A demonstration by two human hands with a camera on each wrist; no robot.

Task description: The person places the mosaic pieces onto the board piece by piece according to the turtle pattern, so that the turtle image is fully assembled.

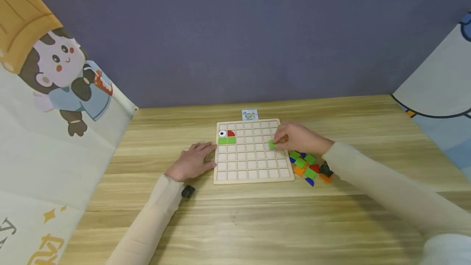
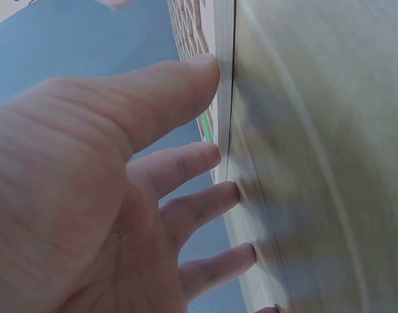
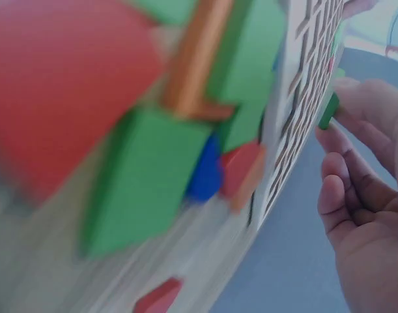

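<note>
A wooden grid board [image 1: 254,182] lies on the table, its cells bordered by raised ridges. At its upper left are a white tile with a black eye dot [image 1: 222,133], a red quarter-round tile [image 1: 231,133] and two green square tiles [image 1: 226,140]. My right hand [image 1: 299,138] pinches a green tile [image 1: 272,144] between thumb and fingertips over the board's right side; the right wrist view shows this green tile [image 3: 329,111] on edge. My left hand [image 1: 193,161] has its fingers extended, and its thumb and fingertips [image 2: 208,72] touch the board's left edge.
Right of the board lies a loose pile of green, orange, red and blue tiles [image 1: 310,172], under and beside my right wrist. A small picture card [image 1: 250,114] lies behind the board's top edge. A dark wall panel [image 1: 235,40] stands at the table's back.
</note>
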